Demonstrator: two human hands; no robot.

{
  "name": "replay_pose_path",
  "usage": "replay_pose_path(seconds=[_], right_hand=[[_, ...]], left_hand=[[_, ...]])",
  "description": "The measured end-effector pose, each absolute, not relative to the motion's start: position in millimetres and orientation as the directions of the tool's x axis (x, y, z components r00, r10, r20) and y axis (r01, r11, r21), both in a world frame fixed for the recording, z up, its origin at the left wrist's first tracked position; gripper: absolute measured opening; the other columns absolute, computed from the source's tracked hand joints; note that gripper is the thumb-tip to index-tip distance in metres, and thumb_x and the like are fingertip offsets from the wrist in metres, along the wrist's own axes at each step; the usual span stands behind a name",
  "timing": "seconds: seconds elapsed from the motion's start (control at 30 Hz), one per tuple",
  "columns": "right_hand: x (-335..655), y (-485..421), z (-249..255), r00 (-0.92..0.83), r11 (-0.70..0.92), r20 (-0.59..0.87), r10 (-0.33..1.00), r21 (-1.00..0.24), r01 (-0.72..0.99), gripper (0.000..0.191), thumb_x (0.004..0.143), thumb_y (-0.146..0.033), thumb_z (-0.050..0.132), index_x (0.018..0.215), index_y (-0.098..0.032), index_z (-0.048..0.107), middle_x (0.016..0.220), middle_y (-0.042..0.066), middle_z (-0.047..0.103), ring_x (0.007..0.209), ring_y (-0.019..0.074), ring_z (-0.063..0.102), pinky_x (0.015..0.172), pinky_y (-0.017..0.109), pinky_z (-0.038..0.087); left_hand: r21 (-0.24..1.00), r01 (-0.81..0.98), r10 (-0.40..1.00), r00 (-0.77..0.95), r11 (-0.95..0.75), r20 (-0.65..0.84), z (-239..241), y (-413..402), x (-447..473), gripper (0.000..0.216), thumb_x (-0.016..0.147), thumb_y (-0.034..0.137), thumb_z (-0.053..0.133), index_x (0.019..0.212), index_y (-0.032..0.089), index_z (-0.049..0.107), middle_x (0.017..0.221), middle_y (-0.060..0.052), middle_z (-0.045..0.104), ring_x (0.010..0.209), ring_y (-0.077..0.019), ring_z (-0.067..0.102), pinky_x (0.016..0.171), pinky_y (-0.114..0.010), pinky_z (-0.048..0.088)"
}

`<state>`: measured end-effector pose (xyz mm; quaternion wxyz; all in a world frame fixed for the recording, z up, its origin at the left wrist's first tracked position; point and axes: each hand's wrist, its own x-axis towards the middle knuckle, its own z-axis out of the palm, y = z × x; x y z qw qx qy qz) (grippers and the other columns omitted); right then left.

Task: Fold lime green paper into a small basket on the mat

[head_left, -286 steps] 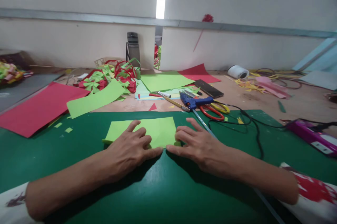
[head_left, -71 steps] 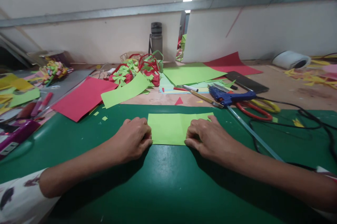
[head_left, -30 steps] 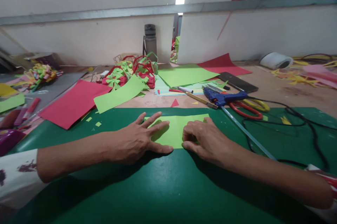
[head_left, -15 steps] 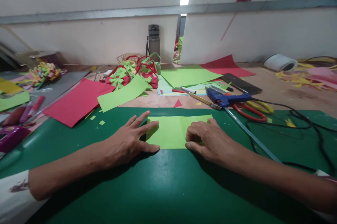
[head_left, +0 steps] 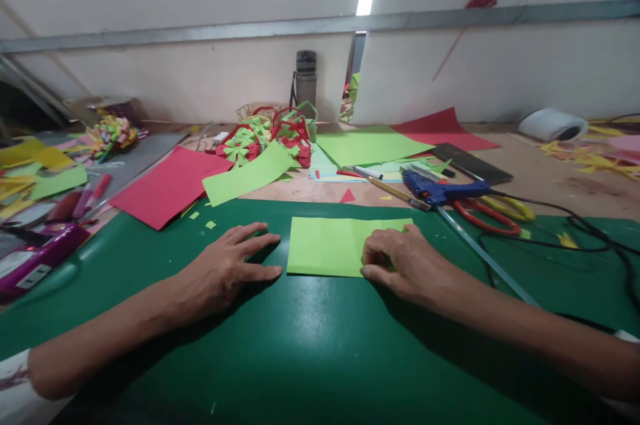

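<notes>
A light green sheet of paper [head_left: 325, 245] with upright crease lines lies on the green mat [head_left: 300, 345] in front of me. My right hand [head_left: 400, 258] grips its right part, fingers curled and thumb at the front edge; the fingers cover that end of the sheet. Just off the sheet's left edge, my left hand [head_left: 240, 262] rests over the mat with fingers spread, holding nothing.
Behind the mat lie a red sheet [head_left: 167, 185], a curved green strip [head_left: 250, 175] and small red paper baskets [head_left: 300, 148]. A blue glue gun [head_left: 440, 188], scissors [head_left: 487, 215] and a black cable [head_left: 575, 238] are at right. A purple tool [head_left: 45, 258] lies far left.
My left hand has come off the left end of the green paper and moved left, uncovering that end. The right hand keeps its place on the paper. The whole view has shifted slightly.
</notes>
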<state>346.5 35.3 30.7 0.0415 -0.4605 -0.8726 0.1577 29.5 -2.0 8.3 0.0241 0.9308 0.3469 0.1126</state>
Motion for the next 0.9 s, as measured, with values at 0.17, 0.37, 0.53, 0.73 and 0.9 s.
replay_pose_path(seconds=[0.17,0.37,0.53,0.73,0.9], right_hand=[[345,35,31,-0.569,0.518,-0.082,0.818,-0.324,0.792,0.011,0.079,-0.023,0.056,0.069,-0.018,0.058,0.074,-0.001,0.062,0.073,0.0165,0.053,0.077,0.037,0.024],[343,30,37,-0.54,0.483,-0.076,0.839,-0.353,0.801,0.01,0.077,-0.021,0.057,0.068,-0.017,0.06,0.076,0.001,0.063,0.076,0.0173,0.054,0.079,0.038,0.024],[364,32,43,-0.468,0.403,-0.105,0.877,-0.367,0.838,0.007,0.071,-0.014,0.059,0.066,-0.017,0.062,0.073,-0.001,0.064,0.074,0.0151,0.056,0.078,0.033,0.028],[405,36,42,-0.369,0.304,-0.101,0.924,-0.39,0.869,0.006,0.068,-0.013,0.06,0.064,-0.016,0.062,0.073,0.001,0.063,0.072,0.015,0.056,0.072,0.029,0.033],[423,42,43,-0.363,0.297,-0.08,0.928,-0.426,0.855,0.008,0.069,-0.012,0.057,0.067,-0.016,0.063,0.072,0.0,0.065,0.07,0.0145,0.057,0.068,0.025,0.035]], left_hand=[[0.268,0.623,0.669,0.6,-0.735,0.439,24,-10,52,0.024,0.09,0.006,0.04,0.104,0.014,0.057,0.098,-0.011,0.062,0.088,-0.0197,0.056,0.076,-0.034,0.046],[0.371,0.656,0.748,0.626,-0.657,0.218,31,1,107,0.011,0.087,0.022,0.054,0.094,0.016,0.06,0.092,-0.006,0.061,0.083,-0.0196,0.055,0.071,-0.03,0.041],[0.428,0.607,0.721,0.67,-0.669,0.177,16,17,120,0.023,0.089,0.019,0.046,0.067,0.017,0.054,0.069,-0.001,0.055,0.067,-0.0139,0.05,0.061,-0.024,0.035],[0.448,0.578,0.713,0.662,-0.682,0.232,4,15,112,0.026,0.093,0.022,0.041,0.07,0.017,0.052,0.069,0.0,0.053,0.067,-0.0143,0.048,0.062,-0.026,0.03],[0.238,0.589,0.635,0.732,-0.772,0.248,1,10,113,0.029,0.095,0.016,0.033,0.107,0.028,0.057,0.076,-0.001,0.053,0.067,-0.0173,0.045,0.063,-0.03,0.025]])
